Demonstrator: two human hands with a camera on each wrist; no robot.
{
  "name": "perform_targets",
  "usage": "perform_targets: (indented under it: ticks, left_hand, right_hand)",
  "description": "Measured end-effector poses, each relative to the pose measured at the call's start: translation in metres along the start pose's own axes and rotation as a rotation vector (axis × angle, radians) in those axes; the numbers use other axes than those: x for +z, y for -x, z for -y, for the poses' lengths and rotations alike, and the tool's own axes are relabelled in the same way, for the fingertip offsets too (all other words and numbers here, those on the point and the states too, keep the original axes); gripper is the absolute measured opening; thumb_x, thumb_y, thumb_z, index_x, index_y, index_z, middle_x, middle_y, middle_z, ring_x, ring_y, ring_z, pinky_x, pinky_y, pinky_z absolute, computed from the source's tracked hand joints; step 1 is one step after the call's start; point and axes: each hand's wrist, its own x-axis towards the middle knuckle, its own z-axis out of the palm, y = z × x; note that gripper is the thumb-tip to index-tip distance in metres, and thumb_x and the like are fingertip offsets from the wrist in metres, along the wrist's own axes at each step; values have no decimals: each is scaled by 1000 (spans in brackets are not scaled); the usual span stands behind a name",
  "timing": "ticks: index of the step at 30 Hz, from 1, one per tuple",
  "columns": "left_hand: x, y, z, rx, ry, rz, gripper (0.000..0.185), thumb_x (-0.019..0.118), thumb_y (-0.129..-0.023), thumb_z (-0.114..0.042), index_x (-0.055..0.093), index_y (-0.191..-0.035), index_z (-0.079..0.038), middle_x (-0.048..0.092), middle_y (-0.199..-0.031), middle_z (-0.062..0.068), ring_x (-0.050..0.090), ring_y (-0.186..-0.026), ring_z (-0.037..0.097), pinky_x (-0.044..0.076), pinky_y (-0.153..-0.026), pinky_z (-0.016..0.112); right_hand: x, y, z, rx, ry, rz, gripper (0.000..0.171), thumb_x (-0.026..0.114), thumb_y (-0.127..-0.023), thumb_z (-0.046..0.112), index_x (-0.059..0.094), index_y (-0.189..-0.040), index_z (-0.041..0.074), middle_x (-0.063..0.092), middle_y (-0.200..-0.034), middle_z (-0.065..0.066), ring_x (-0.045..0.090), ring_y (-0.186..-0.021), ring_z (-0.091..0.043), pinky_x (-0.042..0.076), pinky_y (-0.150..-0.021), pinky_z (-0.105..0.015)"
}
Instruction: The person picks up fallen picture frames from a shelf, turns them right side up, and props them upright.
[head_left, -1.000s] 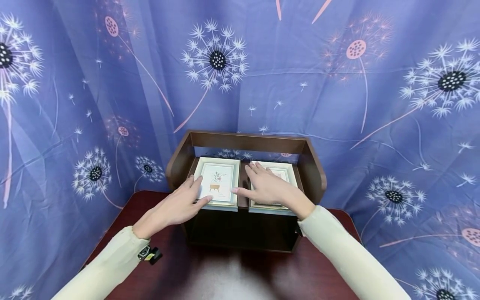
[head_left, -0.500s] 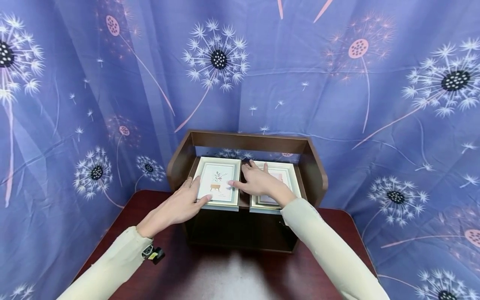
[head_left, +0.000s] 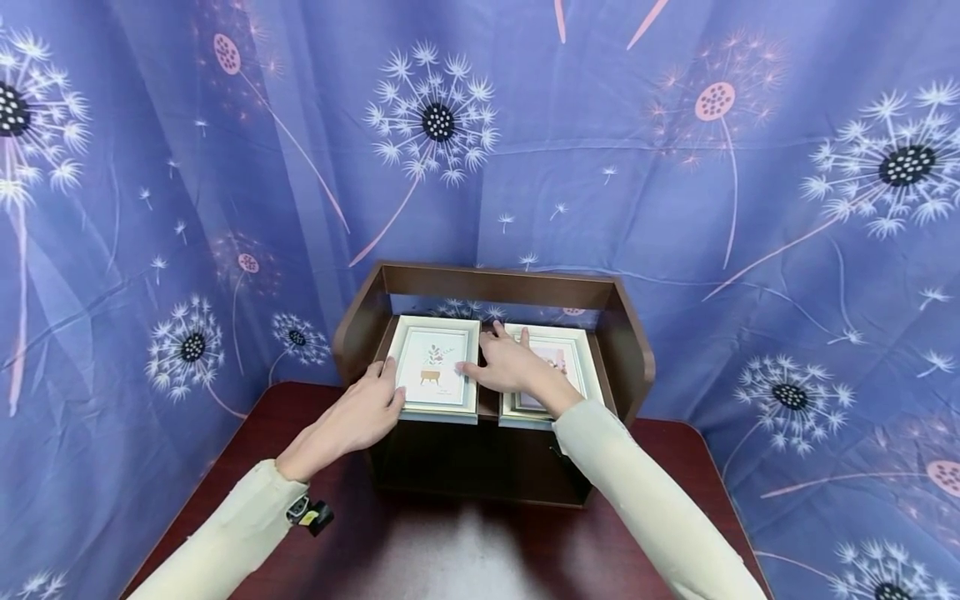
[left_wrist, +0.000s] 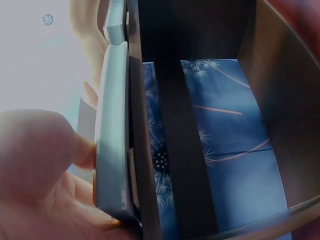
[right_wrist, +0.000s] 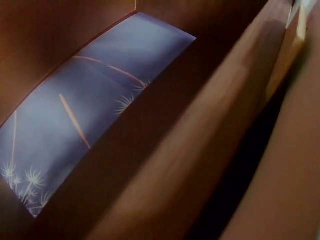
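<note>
Two white picture frames lie flat on top of a brown wooden shelf unit [head_left: 630, 350]. The left frame [head_left: 438, 367] shows a small plant drawing. My left hand [head_left: 390, 385] grips this frame at its near left corner, fingers along the left edge. In the left wrist view the thumb [left_wrist: 35, 150] presses the frame's pale edge [left_wrist: 112, 145]. My right hand [head_left: 491, 354] lies flat across the gap between the frames. Its thumb touches the left frame's right edge and its fingers rest on the right frame [head_left: 570, 362], partly hiding it. The right wrist view shows only the blurred shelf interior [right_wrist: 165, 150].
The shelf unit stands on a dark red table [head_left: 465, 550], against a blue dandelion-print curtain [head_left: 675, 167] that closes in the back and both sides. The lower compartment [head_left: 480, 462] is dark and open to the front. Raised side panels border the top shelf.
My right hand slid left, off the right frame's middle to the left frame's right edge. My left thumb moved from the frame's face to its near corner.
</note>
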Motion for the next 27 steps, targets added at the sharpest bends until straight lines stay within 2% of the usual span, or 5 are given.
perform_targets:
  ticks: [6, 14, 20, 23, 27]
  left_hand:
    - [1, 2, 1, 33, 7, -56, 59, 41, -102, -6, 33, -152, 23, 48, -149, 42, 61, -129, 49, 53, -105, 59]
    - [1, 7, 2, 60, 65, -132, 59, 46, -98, -2, 37, -151, 21, 51, -152, 35, 59, -134, 45, 53, -106, 56]
    - [0, 12, 1, 76, 79, -196, 56, 50, -96, 1, 43, -148, 20, 53, -151, 34, 59, -137, 43, 54, -106, 55]
    - [0, 14, 1, 80, 79, -219, 56, 53, -96, 2, 45, -148, 18, 54, -151, 33, 59, -137, 42, 55, -105, 56]
    - [0, 16, 1, 92, 107, -269, 42, 56, -95, 4, 60, -136, 9, 71, -128, 25, 71, -112, 35, 60, -87, 50]
  right_hand:
    - [-2, 2, 1, 4, -41, 3, 82, 53, -105, 58, 39, -160, -1, 42, -166, -18, 7, -166, -35, -2, -130, -69]
    - [-3, 6, 0, -15, -97, -21, 83, 59, -103, 53, 38, -159, -4, 42, -165, -22, 14, -165, -38, 4, -132, -65]
    - [-4, 10, 1, -44, -99, -53, 85, 62, -102, 49, 34, -159, -9, 43, -162, -28, 21, -163, -39, 15, -133, -59]
    - [-5, 13, 2, -41, -110, -81, 87, 63, -102, 47, 33, -159, -10, 41, -163, -30, 32, -159, -41, 26, -131, -55]
    - [-8, 18, 5, -38, -179, -146, 84, 65, -102, 42, 32, -160, -8, 48, -159, -28, 50, -147, -41, 42, -123, -52]
